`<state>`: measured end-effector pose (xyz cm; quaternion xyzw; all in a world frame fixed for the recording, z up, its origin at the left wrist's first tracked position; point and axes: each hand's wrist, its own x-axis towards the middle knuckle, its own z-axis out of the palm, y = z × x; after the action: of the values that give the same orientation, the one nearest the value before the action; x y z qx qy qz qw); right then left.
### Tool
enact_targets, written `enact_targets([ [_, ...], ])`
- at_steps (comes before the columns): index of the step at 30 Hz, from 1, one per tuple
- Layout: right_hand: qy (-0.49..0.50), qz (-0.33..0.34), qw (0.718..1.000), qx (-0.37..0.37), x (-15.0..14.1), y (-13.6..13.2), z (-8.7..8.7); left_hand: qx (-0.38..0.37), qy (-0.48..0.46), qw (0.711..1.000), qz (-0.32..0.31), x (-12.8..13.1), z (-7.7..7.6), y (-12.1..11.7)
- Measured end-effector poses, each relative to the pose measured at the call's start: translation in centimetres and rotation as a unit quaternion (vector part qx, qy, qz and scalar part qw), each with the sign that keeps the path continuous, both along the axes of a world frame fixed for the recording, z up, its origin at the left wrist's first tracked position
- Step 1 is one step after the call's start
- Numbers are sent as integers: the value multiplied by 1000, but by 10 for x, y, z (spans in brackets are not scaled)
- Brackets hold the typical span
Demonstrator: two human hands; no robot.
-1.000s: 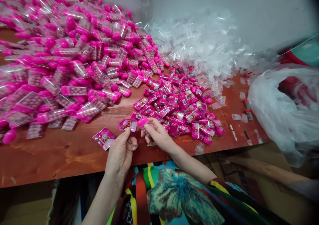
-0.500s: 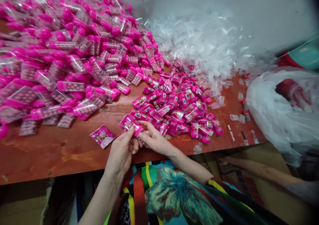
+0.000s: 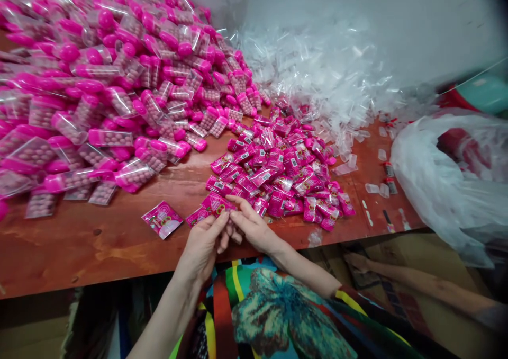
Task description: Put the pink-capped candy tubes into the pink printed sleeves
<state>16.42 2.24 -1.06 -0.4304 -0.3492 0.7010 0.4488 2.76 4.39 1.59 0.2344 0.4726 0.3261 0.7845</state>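
Observation:
My left hand (image 3: 208, 240) and my right hand (image 3: 252, 226) meet at the table's front edge. Their fingers are closed and pinch the near side of a shiny pink printed packet (image 3: 216, 202). The fingertips hide its lower edge. Just left of it another pink packet (image 3: 196, 216) lies partly covered on the wood. Farther left a flat pink sachet (image 3: 162, 220) rests on its own. Beyond my right hand rises a heap of small pink packets (image 3: 273, 165).
Clear containers with pink caps and pink balls (image 3: 119, 94) are piled on the left of the brown table (image 3: 119, 248). Clear plastic pieces (image 3: 317, 68) are heaped at the back. A white plastic bag (image 3: 416, 158) stands right, with another person's arm (image 3: 420, 282) below it.
My hands have tilted the pink packet flatter, and my fingers have slid down to its near edge. The other person's arm has shifted slightly.

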Motion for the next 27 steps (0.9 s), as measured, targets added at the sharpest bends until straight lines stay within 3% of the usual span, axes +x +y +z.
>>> enact_targets([
  [5,19,23,1000,-10,3,2,1,14,-11,1000,-11,-4,-3,-1],
  [15,15,-1,1000,-19,-2,1,-6,24,-13,1000,-9,-1,0,-1],
  [21,11,-134,991,-24,33,3,14,0,72,994,84,-21,-1,-14],
  [23,-39,-73,997,-7,31,1,15,8,114,988,107,-33,-5,-19],
  [25,-177,36,982,57,17,-2,11,8,142,983,112,-41,-10,-24],
  [26,-275,82,952,105,7,-2,9,7,150,982,111,-44,-13,-26],
  [27,-380,118,904,155,-4,-2,6,6,155,982,110,-45,-15,-27],
])
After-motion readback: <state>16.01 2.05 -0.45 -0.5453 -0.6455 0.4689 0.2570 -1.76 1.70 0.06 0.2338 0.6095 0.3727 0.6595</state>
